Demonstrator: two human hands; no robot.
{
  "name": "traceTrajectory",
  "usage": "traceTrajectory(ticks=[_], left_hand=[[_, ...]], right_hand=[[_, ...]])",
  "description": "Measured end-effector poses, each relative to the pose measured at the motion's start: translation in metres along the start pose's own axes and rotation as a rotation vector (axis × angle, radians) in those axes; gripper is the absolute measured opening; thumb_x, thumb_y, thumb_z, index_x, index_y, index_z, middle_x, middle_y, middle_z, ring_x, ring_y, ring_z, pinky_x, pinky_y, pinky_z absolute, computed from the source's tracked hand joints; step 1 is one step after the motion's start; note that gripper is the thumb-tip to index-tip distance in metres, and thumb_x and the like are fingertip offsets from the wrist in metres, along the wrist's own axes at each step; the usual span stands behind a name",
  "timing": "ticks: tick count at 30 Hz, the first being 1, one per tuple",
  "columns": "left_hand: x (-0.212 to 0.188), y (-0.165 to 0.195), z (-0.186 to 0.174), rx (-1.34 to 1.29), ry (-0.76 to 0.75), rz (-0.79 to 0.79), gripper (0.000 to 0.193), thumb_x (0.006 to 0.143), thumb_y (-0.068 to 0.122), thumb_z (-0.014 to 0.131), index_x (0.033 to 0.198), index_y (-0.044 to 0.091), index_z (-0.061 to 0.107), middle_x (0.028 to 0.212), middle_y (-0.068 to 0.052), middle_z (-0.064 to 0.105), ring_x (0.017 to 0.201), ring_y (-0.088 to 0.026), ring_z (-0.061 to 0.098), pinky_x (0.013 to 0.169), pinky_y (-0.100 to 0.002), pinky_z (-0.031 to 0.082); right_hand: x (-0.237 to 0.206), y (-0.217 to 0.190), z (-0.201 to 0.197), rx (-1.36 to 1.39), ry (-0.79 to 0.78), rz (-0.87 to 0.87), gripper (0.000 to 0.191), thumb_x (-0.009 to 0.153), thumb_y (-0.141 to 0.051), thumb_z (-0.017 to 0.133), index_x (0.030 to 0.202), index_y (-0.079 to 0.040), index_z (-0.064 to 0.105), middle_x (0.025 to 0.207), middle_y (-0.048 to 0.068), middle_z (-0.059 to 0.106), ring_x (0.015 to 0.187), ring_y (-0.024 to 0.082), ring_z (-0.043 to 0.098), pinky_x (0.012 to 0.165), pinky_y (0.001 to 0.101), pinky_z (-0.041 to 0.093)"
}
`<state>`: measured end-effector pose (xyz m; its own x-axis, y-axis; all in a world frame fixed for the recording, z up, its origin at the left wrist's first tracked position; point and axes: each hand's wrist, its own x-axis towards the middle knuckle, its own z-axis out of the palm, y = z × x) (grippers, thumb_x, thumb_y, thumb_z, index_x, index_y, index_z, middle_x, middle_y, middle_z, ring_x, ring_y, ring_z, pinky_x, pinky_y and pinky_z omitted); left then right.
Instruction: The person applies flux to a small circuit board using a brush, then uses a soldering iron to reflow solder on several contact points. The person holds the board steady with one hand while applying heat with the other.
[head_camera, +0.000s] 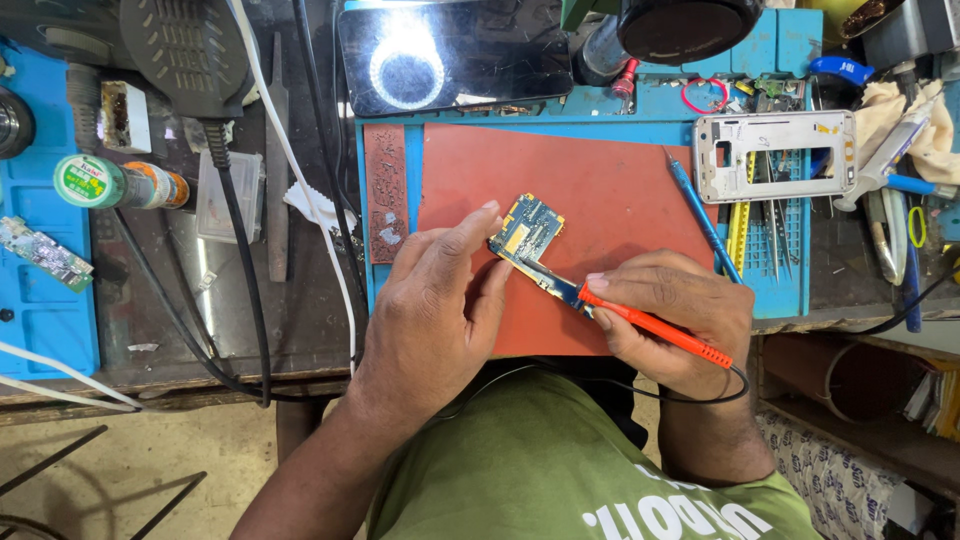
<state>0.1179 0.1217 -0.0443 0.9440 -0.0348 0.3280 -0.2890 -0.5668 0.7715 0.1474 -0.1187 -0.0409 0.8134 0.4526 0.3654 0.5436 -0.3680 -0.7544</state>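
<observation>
The left hand (435, 300) is resting on the red mat (610, 190) and is pinching the small blue circuit board (527, 228) by its left edge, with the thumb and forefinger closing on it and the remaining fingers curling loosely beneath. The board is lying near the middle of the mat, tilted diagonally, with its narrow lower end running toward the right hand (675, 310). The right hand is gripping an orange-handled probe (655, 326) in a pen-like hold, fingers wrapping the front of the handle; the tip is meeting the lower end of the board, though whether it is actually touching cannot be told. A black cable (640, 395) is trailing from the rear of the handle and looping back under the wrist. The mat is sitting on a blue work mat (760, 290) that is covering this part of the surface (290, 310). A blue-handled tool (700, 215) is lying diagonally at the right edge of the red mat, well apart from the board. Just beyond it, a white phone frame (775, 155) is lying flat, with tweezers (775, 235) below it. At the far edge, a phone with a dark screen (455, 55) is reflecting a ring of light. On the left, a green-capped bottle (120, 183) is lying on its side.
</observation>
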Motion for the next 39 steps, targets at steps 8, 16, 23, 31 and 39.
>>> traceTrajectory(ticks=[8,16,23,31,39], left_hand=[[0.000,-0.001,0.000,0.005,-0.010,-0.007,0.049,0.094,0.005,0.076,0.139,0.000,0.057,0.100,-0.014,0.068,0.091,-0.025,0.065,0.077,-0.038,0.054],[0.001,-0.001,0.000,0.003,-0.008,-0.001,0.048,0.094,0.005,0.076,0.138,0.000,0.057,0.101,-0.014,0.068,0.092,-0.026,0.065,0.078,-0.038,0.054],[0.001,0.000,0.001,0.009,0.007,0.022,0.048,0.095,0.005,0.076,0.138,0.000,0.057,0.105,-0.015,0.069,0.095,-0.027,0.065,0.081,-0.039,0.054],[-0.005,-0.002,-0.001,0.010,-0.002,0.005,0.048,0.094,0.005,0.077,0.138,0.000,0.058,0.102,-0.014,0.069,0.094,-0.027,0.065,0.080,-0.039,0.054],[-0.005,0.001,0.002,0.012,0.018,0.036,0.051,0.095,0.005,0.075,0.141,0.002,0.053,0.109,-0.010,0.071,0.098,-0.026,0.065,0.083,-0.038,0.055]], right_hand=[[-0.001,0.001,0.000,0.012,0.004,0.013,0.028,0.078,0.003,0.079,0.106,0.004,0.073,0.095,0.014,0.077,0.086,0.023,0.075,0.073,0.0300,0.060],[-0.003,0.000,-0.001,-0.018,0.011,0.009,0.027,0.077,0.001,0.079,0.104,0.002,0.074,0.097,0.013,0.077,0.087,0.024,0.075,0.076,0.0309,0.060],[-0.001,-0.001,-0.001,-0.019,0.017,0.018,0.026,0.078,0.001,0.080,0.103,0.002,0.074,0.096,0.013,0.077,0.086,0.024,0.075,0.076,0.0306,0.060],[-0.011,0.002,0.003,0.014,0.038,0.002,0.025,0.080,0.000,0.078,0.105,0.003,0.073,0.093,0.012,0.076,0.081,0.022,0.075,0.077,0.0301,0.059],[-0.030,0.021,-0.010,0.143,0.194,0.078,0.017,0.094,-0.006,0.074,0.106,0.006,0.071,0.092,0.016,0.074,0.078,0.022,0.075,0.073,0.0277,0.059]])
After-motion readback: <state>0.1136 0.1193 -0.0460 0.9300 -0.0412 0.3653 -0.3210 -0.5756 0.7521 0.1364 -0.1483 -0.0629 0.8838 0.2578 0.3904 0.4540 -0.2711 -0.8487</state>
